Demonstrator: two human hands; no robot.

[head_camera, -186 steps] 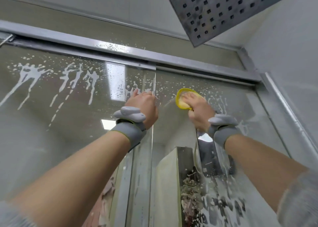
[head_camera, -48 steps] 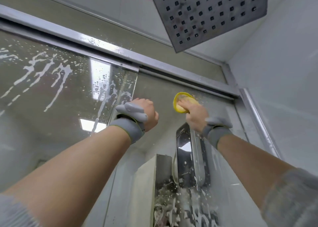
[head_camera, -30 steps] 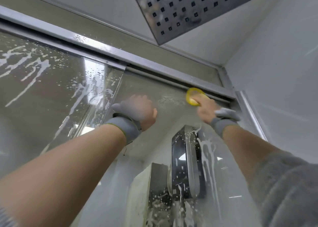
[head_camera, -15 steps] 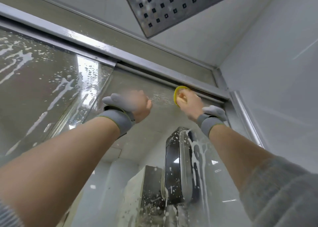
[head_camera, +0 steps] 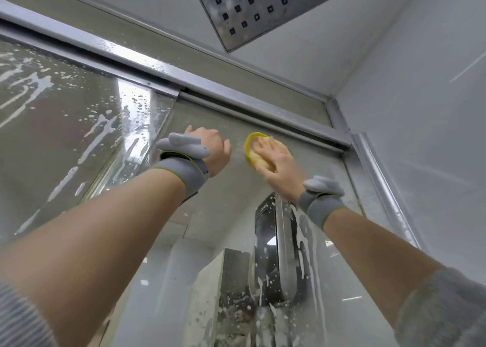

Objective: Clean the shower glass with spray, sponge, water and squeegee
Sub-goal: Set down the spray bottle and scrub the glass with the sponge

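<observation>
Right hand (head_camera: 278,162) has slid the sponge (head_camera: 259,150) leftward; spread fingers press flat over it, left hand (head_camera: 210,149) seemingly curled

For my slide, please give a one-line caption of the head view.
Right hand presses yellow sponge on foamy shower glass; left hand rests beside it.
</observation>
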